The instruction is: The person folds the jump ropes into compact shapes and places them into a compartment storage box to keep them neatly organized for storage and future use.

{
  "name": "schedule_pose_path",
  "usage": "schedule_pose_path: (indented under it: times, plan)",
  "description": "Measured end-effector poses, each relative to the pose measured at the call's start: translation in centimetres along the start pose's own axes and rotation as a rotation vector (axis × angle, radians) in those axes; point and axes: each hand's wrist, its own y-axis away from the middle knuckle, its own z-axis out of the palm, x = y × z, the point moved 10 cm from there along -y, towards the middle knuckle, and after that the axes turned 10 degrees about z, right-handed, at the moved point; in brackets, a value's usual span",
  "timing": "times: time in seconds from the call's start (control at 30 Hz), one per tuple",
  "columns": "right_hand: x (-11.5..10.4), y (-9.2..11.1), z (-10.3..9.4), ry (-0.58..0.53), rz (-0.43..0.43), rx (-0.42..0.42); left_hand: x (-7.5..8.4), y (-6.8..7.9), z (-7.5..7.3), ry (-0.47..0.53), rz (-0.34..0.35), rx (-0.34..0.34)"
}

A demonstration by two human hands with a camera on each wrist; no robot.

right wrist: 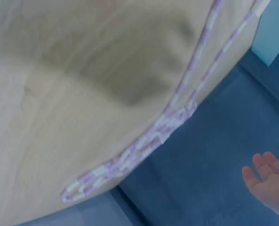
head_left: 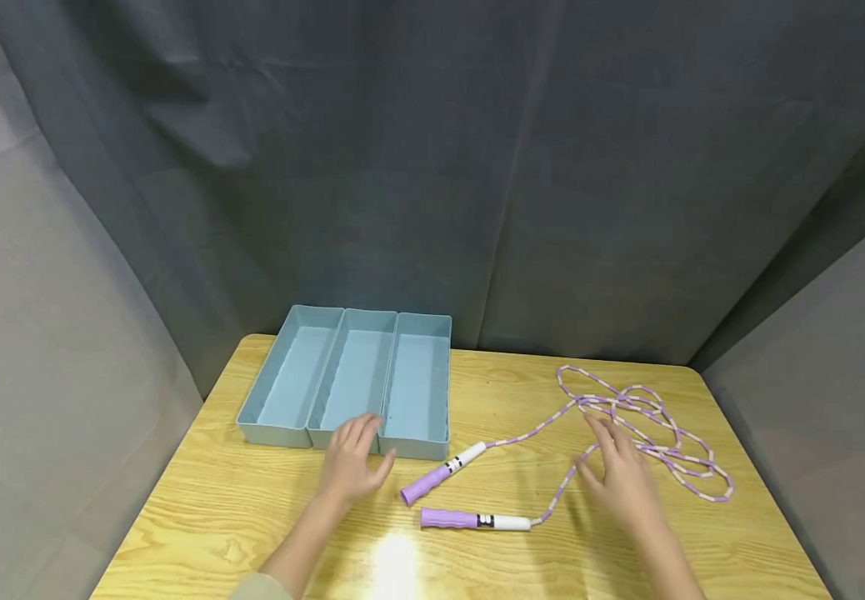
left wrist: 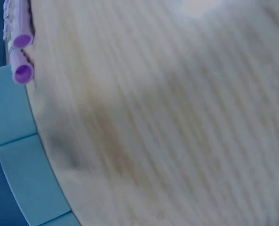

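Observation:
A beaded jump rope (head_left: 676, 454) in purple and white lies loosely looped on the right of the table. Its two purple-and-white handles, an upper one (head_left: 443, 473) and a lower one (head_left: 475, 520), lie near the middle, grips toward the left. My right hand (head_left: 620, 479), fingers spread and holding nothing, is over the table beside the rope's loops; its fingers also show in the right wrist view (right wrist: 271, 181). My left hand (head_left: 353, 467) is also empty, fingers relaxed, in front of the blue bins' near edge. Only a sliver of it shows in the left wrist view.
Three light-blue rectangular bins, a left one (head_left: 273, 434), a middle one (head_left: 320, 438) and a right one (head_left: 413, 449), stand side by side at the back left of the wooden table (head_left: 200, 517). A dark grey curtain (head_left: 402, 167) hangs right behind the table's back edge.

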Motion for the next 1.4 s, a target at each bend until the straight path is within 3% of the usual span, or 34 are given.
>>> schedule_pose_path:
  times: [0.33,0.57,0.97,1.23,1.4]
  plan:
    - [-1.0,1.5,2.9,-0.053,-0.048,-0.007,1.4,1.3,0.7,-0.002,0.045,0.054]
    - [-2.3,2.6,4.6,-0.07,-0.101,-0.024,1.8,2.5,2.0,0.024,0.032,0.0]
    - [-3.0,4.2,7.5,-0.123,-0.047,-0.134,3.2,3.3,3.8,0.064,0.036,-0.03]
    - [-3.3,5.1,9.6,-0.137,-0.027,-0.238,3.3,4.1,6.0,0.079,-0.041,-0.2]
    - [-4.0,5.7,10.3,-0.147,-0.07,-0.251,3.5,4.7,7.1,0.093,-0.065,-0.254]
